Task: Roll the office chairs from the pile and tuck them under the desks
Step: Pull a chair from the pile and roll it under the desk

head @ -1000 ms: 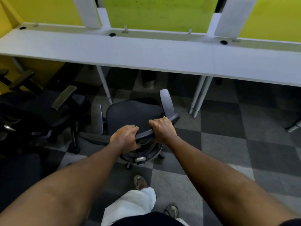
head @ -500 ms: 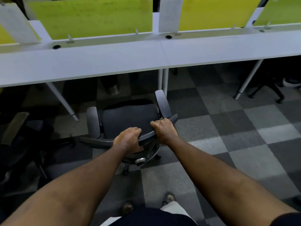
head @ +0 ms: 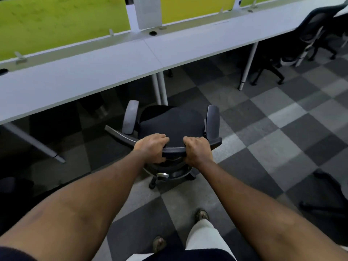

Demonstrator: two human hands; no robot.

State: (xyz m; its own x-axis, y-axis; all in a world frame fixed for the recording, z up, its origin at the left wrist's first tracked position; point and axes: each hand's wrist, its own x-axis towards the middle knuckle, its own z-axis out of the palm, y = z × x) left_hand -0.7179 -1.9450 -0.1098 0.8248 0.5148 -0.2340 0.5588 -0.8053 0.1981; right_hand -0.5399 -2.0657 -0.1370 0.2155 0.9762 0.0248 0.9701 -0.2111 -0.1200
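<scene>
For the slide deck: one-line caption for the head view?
Left hand and right hand grip the backrest of a black office chair in front of the white desk.

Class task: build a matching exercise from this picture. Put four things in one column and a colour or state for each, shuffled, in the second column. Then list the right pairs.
Things:
1 left hand
2 desk top
3 divider panel
4 carpet

Colours or states:
a yellow-green
b grey checkered squares
c grips the near chair by its backrest
d white

Pairs: 1-c, 2-d, 3-a, 4-b
</scene>
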